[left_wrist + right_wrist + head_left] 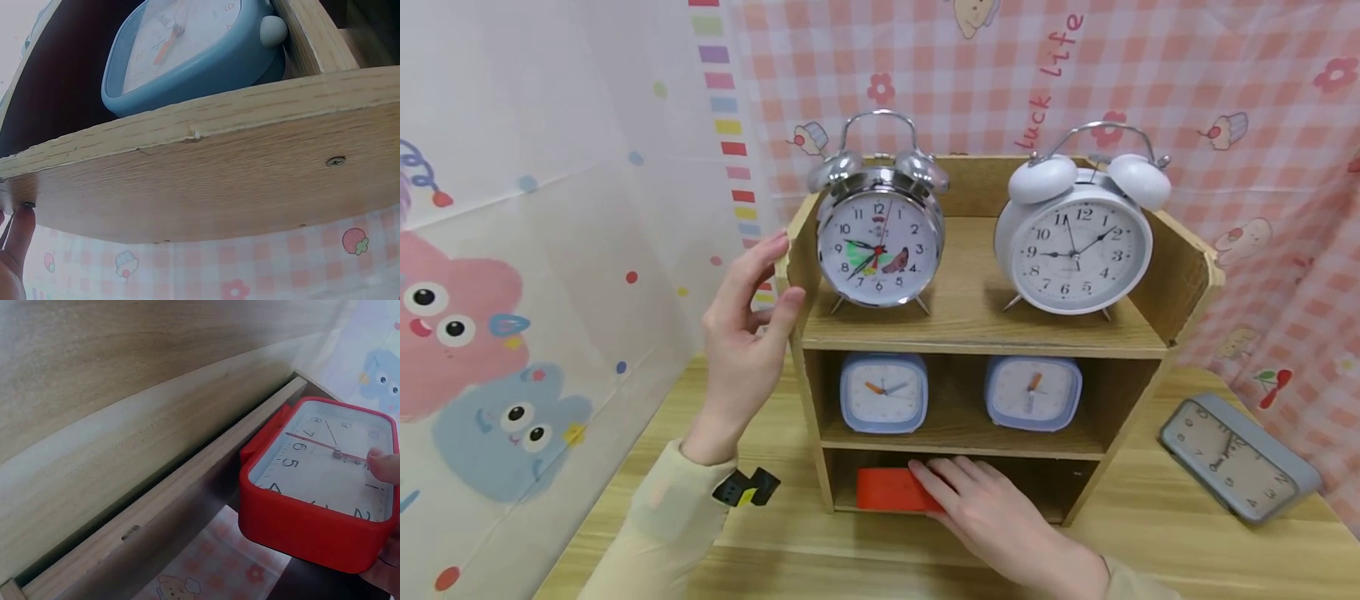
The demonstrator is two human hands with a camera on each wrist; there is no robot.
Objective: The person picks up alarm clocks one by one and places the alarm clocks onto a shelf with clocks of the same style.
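Observation:
A small wooden shelf (958,451) stands on the table. My left hand (747,342) holds its left side panel near the top, the thumb at the front edge and a fingertip against the outer face in the left wrist view. In the bottom compartment, a red clock (887,489) is held at its right end by my right hand (992,517). The right wrist view shows the thumb on the white dial of the red clock (319,456) and other fingers partly hidden behind it. The head view shows only the clock's red casing.
On the top level stand a silver twin-bell alarm clock (880,250) and a white one (1078,254). Two blue clocks, left (883,393) and right (1033,393), occupy the middle level. A grey-blue clock (1240,458) lies tilted on the table (775,542) at right.

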